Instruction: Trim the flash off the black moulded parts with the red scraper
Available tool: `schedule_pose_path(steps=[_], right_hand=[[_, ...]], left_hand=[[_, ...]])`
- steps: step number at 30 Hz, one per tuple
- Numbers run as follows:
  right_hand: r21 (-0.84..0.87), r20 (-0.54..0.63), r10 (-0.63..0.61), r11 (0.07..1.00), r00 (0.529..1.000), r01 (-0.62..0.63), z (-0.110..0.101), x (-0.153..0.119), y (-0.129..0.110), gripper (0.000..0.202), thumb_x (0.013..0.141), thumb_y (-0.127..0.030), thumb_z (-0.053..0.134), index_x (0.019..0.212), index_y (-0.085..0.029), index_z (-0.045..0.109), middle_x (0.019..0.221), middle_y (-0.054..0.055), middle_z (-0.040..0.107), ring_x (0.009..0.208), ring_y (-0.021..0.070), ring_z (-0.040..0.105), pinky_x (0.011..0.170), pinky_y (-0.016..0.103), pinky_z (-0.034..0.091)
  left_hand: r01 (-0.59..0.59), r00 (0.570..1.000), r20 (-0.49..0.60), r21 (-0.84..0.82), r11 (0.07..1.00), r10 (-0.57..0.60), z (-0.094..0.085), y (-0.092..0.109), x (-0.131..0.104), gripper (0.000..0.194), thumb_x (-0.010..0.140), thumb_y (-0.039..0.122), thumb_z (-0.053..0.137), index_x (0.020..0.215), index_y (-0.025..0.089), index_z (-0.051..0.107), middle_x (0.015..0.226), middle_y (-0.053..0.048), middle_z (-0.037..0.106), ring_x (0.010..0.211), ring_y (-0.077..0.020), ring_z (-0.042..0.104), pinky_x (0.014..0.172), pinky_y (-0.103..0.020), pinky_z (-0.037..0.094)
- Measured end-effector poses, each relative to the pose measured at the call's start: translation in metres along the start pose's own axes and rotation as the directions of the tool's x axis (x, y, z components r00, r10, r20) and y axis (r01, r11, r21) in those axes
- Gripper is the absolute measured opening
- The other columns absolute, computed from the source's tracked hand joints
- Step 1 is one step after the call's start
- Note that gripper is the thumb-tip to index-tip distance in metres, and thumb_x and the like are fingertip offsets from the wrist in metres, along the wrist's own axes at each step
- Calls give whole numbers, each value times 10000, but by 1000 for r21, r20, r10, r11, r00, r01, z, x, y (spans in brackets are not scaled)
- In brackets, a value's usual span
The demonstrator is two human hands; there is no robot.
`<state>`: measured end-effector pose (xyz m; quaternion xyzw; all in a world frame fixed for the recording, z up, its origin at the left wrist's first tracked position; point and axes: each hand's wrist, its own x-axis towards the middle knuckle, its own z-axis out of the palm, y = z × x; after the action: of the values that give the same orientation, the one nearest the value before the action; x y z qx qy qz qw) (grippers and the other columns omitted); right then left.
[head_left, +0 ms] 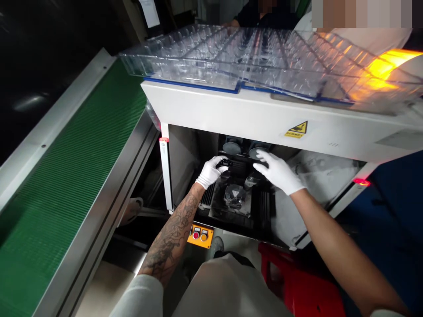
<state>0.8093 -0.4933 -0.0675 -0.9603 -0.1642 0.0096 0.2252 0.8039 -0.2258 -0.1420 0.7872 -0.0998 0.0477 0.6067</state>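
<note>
Inside the opening of a white machine [218, 105], my left hand [212, 171], in a white glove, grips a small black part [225, 163] between thumb and fingers. The part's exact kind does not show. To its right, my gloved right hand [274, 171] has its fingers apart with nothing in them. Below and between my hands sits a clear and dark metallic fixture [235, 195] on a plate in the machine. Two round grey discs, a left disc [232, 148] and a right disc [256, 152], are at the back; my right fingertips overlap the right disc in view.
A green conveyor belt [76, 149] runs along the left. Clear plastic trays [198, 57] lie on top of the machine. An orange button box [200, 236] and a red stool [297, 281] are below. Another person [271, 20] is behind the trays.
</note>
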Motion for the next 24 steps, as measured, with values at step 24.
schedule_pose_path(steps=[24], right_hand=[[-1,350,-68,997,934,74,44,78,-111,710,977,-623,135,1182,-186,654,1231,100,656,1116,192,608,942,242,407]], left_hand=[[113,993,-29,72,991,-111,-14,8,-33,581,722,154,705,1283,147,557,1305,-160,621,1194,-282,580,1004,-449,488]])
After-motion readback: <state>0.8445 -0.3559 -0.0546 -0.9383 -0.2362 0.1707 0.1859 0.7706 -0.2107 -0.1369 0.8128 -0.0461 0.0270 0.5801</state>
